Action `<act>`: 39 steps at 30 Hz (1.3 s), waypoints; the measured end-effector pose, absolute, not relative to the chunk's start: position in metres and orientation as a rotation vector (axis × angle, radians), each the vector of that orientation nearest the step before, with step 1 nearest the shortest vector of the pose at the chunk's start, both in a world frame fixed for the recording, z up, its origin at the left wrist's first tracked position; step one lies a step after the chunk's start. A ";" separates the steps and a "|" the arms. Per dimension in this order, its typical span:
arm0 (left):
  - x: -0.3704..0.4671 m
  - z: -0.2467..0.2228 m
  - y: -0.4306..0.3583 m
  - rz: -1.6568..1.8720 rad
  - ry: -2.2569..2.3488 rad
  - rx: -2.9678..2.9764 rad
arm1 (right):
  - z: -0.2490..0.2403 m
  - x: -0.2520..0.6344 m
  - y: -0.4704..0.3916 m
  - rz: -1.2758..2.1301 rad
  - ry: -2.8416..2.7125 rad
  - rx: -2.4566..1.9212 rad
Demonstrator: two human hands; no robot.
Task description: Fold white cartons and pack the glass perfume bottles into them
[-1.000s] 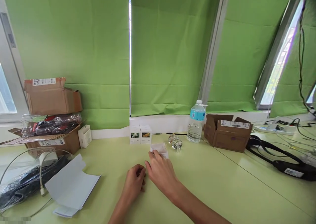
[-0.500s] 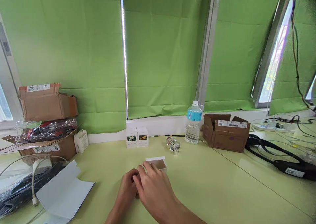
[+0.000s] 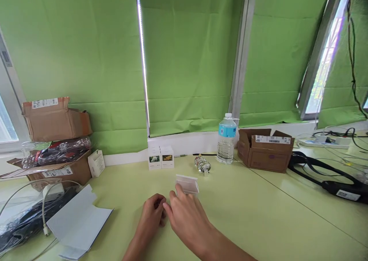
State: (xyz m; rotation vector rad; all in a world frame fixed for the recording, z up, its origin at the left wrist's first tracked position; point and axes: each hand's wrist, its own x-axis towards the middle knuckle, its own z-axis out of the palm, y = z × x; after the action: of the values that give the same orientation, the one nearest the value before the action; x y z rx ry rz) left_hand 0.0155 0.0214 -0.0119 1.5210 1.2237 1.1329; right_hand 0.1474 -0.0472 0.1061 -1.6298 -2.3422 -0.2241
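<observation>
Touching small white cardboard box (image 3: 188, 184) with right hand (image 3: 186, 215), can't tell if gripping | can't see inside curled left hand (image 3: 152, 213) at left | looks opened, not closed up

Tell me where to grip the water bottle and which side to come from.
Probably best by the neck, just below the cap, where the upright water bottle narrows. Come from the front left: the open brown carton stands close on its right, the white sill behind.
</observation>
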 end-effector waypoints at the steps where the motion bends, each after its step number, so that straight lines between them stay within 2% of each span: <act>1: 0.015 -0.014 0.022 1.128 1.223 1.514 | 0.106 0.149 -0.047 -0.194 -2.341 -1.636; 10: 0.015 -0.013 0.021 1.109 1.214 1.534 | 0.105 0.167 -0.030 0.149 -2.245 -1.596; 20: 0.014 -0.014 0.022 1.082 1.232 1.521 | 0.107 0.177 -0.030 0.230 -2.335 -1.619; 32: 0.016 -0.012 0.020 1.118 1.191 1.543 | 0.094 0.166 -0.025 0.206 -2.267 -1.487; 39: 0.018 -0.001 0.013 1.099 1.225 1.532 | 0.114 0.162 -0.042 0.042 -2.291 -1.460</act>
State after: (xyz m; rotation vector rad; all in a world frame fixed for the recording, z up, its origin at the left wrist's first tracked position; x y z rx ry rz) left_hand 0.0175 0.0132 -0.0012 1.5316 1.2255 1.0991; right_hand 0.1624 -0.0424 0.1139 -1.4603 -2.2911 0.0422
